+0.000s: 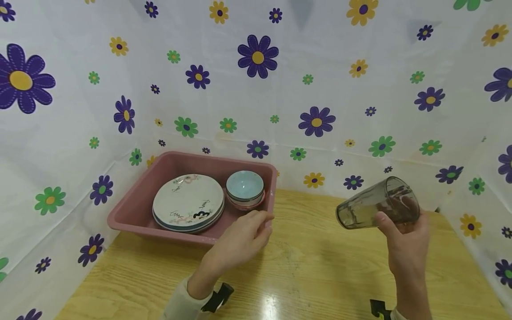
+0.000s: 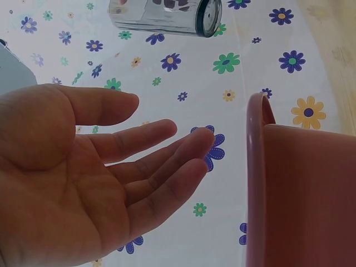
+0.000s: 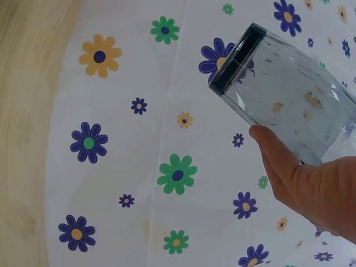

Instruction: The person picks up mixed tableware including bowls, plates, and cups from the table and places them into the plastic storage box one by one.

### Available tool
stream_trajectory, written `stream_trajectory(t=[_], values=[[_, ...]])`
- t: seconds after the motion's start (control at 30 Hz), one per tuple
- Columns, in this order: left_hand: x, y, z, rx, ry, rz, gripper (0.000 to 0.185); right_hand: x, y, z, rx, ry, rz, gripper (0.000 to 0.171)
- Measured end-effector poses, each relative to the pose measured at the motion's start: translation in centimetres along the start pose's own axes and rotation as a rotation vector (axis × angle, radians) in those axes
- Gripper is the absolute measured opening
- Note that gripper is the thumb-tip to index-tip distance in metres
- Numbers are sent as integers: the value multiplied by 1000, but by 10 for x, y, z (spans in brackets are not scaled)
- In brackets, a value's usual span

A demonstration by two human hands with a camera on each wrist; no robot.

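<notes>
**Item: clear drinking glass, held tilted over the wooden table**

Location. We record the glass (image 1: 378, 203) in the air above the right half of the table (image 1: 312, 266), lying almost on its side with its thick base toward the pink tub (image 1: 132, 218) and its mouth toward the right. The right hand (image 1: 404, 249) grasps it from below near the mouth end, thumb on the near wall.

Handling. We judge it rigid, smooth and breakable, moderately heavy for its size because of the thick base. The wall looks slick and carries faint smears, so a light pinch could slip. We would take hold around the mid-wall with the fingers wrapped, not at the rim.

Other hand. The left hand (image 1: 240, 244) holds nothing: fingers extended and relaxed, fingertips at the near right rim of the tub. Whether they touch the rim we cannot tell.

Tub contents. A stack of decorated plates (image 1: 188, 202), and beside it pale blue bowls (image 1: 245, 189) nested in a stack.

Views compared. The head view alone shows the contents and both hands together. The left wrist view shows the empty palm (image 2: 72, 183) and the tub's outer wall (image 2: 300, 194). The right wrist view shows the glass's dark base ring (image 3: 233, 58) and the thumb (image 3: 278, 153) across its wall, over the flowered cloth (image 3: 139, 167).
</notes>
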State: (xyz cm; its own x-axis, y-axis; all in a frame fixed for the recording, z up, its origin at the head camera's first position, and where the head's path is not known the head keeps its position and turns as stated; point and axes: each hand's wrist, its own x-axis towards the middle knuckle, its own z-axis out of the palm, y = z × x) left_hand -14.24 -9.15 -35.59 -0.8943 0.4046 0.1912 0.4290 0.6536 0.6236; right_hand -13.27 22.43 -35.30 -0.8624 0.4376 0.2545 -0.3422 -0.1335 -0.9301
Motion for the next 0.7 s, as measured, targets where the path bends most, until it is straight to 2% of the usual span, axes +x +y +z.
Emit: stream_trajectory(t=[0.17,0.33,0.53,0.7], values=[[0,0,1,1,-1,1,32,-11,-1,12,-5,-83,-36,60],[-1,2,1,-2,-2,-2,34,-22,1,22,-12,-187,-31,65],[-2,6,4,-20,-28,4,40,-33,4,29,-29,-293,-66,69],[-5,10,5,4,-24,69,56,-42,7,35,27,-394,-108,73]])
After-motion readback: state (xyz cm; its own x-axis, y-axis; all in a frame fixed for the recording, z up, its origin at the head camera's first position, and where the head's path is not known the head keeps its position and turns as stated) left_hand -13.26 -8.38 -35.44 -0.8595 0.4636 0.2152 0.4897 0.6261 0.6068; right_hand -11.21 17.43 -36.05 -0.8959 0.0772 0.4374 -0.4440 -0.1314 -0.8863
